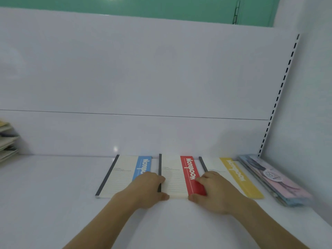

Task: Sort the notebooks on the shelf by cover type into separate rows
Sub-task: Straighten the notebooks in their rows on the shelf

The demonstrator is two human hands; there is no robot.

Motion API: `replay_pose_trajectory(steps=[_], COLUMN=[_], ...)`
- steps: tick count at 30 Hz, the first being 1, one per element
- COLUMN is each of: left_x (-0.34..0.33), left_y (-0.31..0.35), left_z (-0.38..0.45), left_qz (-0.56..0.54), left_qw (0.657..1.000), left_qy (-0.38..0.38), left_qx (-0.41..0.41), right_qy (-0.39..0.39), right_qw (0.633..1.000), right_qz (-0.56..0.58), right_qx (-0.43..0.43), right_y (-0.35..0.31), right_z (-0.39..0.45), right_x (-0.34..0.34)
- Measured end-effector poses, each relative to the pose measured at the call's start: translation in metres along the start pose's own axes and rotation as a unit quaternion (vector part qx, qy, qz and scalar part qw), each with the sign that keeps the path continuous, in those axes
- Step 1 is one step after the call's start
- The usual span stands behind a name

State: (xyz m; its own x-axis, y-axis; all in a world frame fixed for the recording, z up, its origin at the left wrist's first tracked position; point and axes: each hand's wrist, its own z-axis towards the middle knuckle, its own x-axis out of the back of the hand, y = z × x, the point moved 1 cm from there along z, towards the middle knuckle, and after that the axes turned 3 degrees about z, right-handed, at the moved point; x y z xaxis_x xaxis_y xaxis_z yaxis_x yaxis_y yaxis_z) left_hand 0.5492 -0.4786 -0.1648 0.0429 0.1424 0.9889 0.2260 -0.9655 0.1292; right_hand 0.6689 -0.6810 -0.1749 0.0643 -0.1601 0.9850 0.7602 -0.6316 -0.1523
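Left hand: your left hand (150, 188) lies on the shelf (53, 186) at the near left corner of the red-band notebook (177, 177), fingers curled over its dark spine side and thumb against its near edge; it grips that notebook.
Right hand: your right hand (213, 190) is on the near right corner of the same notebook, fingers bent down onto the red band and thumb at the near edge; it holds the notebook from the right.
Red-band notebook: it lies flat in the middle of a row of three along the back edge of the shelf, dark spine on the left, red "Notebook" band on the right, lined cream cover between.
Blue-band notebook (124, 174): flat just to the left of the red one, same design with a blue band; your left hand covers part of its near right corner.
Yellow-band notebook (233, 174): flat just to the right of the red one, tilted a little so its near end points right; your right hand hides part of its near left side.
Pastel stack (276, 182): a pile of pink and blue illustrated notebooks lies near the right edge of the shelf, beside the yellow-band one, angled the same way.
Left pile (7, 141): a loose heap of notebooks sits at the far left edge of the shelf, well apart from the row, cut off by the frame.
Back panel (143, 69): plain white wall behind the row, with a slotted upright (280, 94) at the right.
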Motion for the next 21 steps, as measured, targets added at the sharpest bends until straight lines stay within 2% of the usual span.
replay_pose_trajectory(steps=[6, 10, 12, 15, 19, 21], left_x=[-0.001, -0.001, 0.003, 0.009, 0.01, 0.016], left_y=[0.002, 0.001, 0.003, -0.002, -0.029, -0.049], left_z=[-0.004, -0.009, -0.015, -0.027, -0.056, -0.078], left_qz=[0.067, 0.042, 0.015, -0.002, 0.019, 0.045], left_qw=[0.997, 0.998, 0.995, 0.978, 0.944, 0.93], left_qy=[0.023, 0.052, 0.096, 0.21, 0.327, 0.357], left_qx=[-0.02, -0.02, -0.018, -0.001, 0.036, 0.071], right_qy=[-0.004, 0.019, 0.062, 0.119, 0.143, 0.131], right_qw=[1.0, 1.0, 0.998, 0.992, 0.988, 0.99], right_qz=[-0.012, -0.014, -0.017, -0.028, -0.011, 0.002], right_qx=[-0.005, 0.005, 0.018, 0.039, 0.052, 0.06], right_y=[-0.003, -0.009, -0.015, -0.037, -0.086, -0.116], right_z=[-0.006, -0.011, -0.012, -0.008, 0.002, 0.007], right_x=[0.002, 0.01, 0.014, 0.022, 0.026, 0.022])
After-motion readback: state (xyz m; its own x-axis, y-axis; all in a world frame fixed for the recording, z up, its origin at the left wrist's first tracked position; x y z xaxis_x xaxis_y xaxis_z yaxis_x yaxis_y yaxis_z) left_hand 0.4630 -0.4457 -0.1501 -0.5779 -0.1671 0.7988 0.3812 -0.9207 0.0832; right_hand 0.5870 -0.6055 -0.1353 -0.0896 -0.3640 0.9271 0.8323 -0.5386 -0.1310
